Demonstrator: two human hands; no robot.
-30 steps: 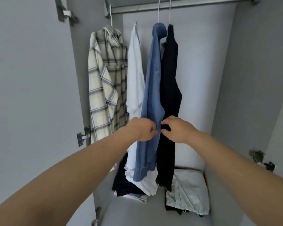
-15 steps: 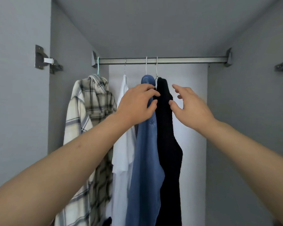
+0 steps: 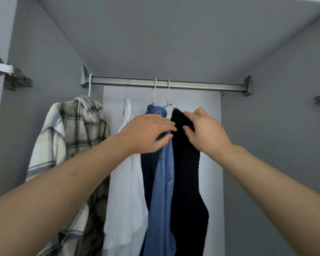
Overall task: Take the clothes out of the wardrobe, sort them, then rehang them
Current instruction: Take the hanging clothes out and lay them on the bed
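- The right hand (image 3: 207, 132) pinches the top shoulder of a black knit garment (image 3: 187, 182), thumb below and fingers curled over the fabric just under its hanger: a grip closed on the cloth.
- The left hand (image 3: 148, 133) lies flat with fingers straight and spread, the fingertips (image 3: 171, 125) touching the black knit's edge and the palm over the shoulder of a blue shirt (image 3: 163, 191); its grip is open and holds nothing.
- The blue shirt hangs directly left of the black knit, the two touching, each on a white wire hanger (image 3: 154, 93) hooked over the metal rail (image 3: 201, 85).
- A white shirt (image 3: 126, 182) hangs just left of the blue one, partly behind the left forearm.
- A cream and grey plaid shirt (image 3: 70, 137) hangs at the rail's far left on a pale green hanger (image 3: 90, 85), beside the wardrobe's grey side wall (image 3: 48, 71).
- All four garments are on the rail inside the open wardrobe; the rail's right half is bare metal.
- Door hinges (image 3: 13, 76) show at the left and right edges.
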